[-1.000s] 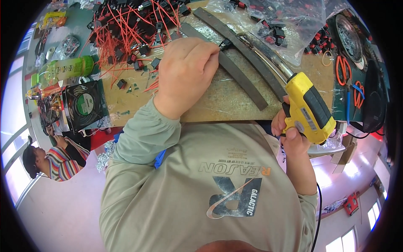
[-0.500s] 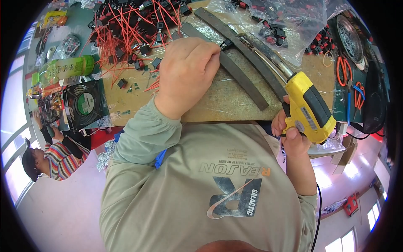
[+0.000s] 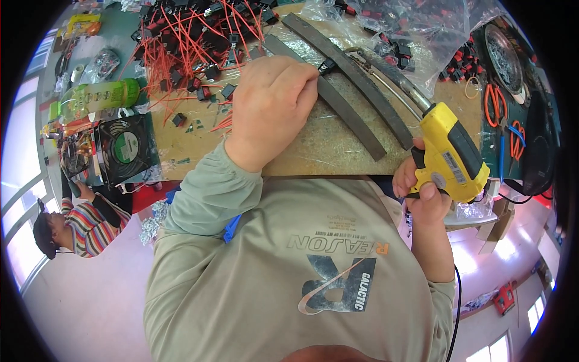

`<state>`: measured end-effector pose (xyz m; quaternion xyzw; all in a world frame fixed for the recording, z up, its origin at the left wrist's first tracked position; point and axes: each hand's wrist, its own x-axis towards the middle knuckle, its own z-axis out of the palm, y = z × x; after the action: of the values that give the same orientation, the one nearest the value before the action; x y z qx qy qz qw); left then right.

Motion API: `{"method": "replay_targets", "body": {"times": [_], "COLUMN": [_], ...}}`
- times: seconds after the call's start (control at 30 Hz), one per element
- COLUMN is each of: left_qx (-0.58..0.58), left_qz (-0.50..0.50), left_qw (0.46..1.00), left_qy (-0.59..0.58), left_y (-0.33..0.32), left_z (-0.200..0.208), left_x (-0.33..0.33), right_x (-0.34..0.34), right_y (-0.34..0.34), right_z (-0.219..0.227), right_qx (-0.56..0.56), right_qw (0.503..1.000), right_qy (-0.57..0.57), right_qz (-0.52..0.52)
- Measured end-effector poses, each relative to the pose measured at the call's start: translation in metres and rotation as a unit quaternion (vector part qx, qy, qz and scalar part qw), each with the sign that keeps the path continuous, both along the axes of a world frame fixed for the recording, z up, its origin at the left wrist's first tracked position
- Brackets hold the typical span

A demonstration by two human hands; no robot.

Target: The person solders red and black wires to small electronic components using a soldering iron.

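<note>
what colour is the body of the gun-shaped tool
The gun-shaped tool body is yellow and black; head view.

- An electrical assembly workshop: black switches with red wires crowd the workbench at 11 o'clock.
- More parts show around clear plastic at 1 o'clock, orange-handled pliers at 2.
- A yellow pistol-grip tool angles toward the bench at 3.
- A black fan stands at 9, a co-worker between 8 and 9.
</note>
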<state>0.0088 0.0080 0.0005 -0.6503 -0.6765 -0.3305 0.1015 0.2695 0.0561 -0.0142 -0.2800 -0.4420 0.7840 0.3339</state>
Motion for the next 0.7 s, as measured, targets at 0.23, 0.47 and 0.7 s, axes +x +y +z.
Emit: {"method": "replay_targets", "body": {"times": [0.23, 0.47, 0.7], "left_qx": [0.014, -0.038, 0.042], "left_qz": [-0.021, -0.019, 0.265], "left_qw": [0.999, 0.999, 0.963], "left_qy": [-0.023, -0.025, 0.017], "left_y": [0.002, -0.004, -0.015], "left_z": [0.001, 0.016, 0.084], "left_x": [0.0, -0.012, -0.095], "right_x": [0.0, 0.001, 0.004], "right_y": [0.003, 0.004, 0.006], "right_z": [0.0, -0.001, -0.004], "right_qx": [-0.036, -0.061, -0.043], "right_qw": [0.999, 0.997, 0.997], "right_qy": [0.012, 0.045, 0.06], "right_qz": [-0.007, 0.002, 0.018]}}
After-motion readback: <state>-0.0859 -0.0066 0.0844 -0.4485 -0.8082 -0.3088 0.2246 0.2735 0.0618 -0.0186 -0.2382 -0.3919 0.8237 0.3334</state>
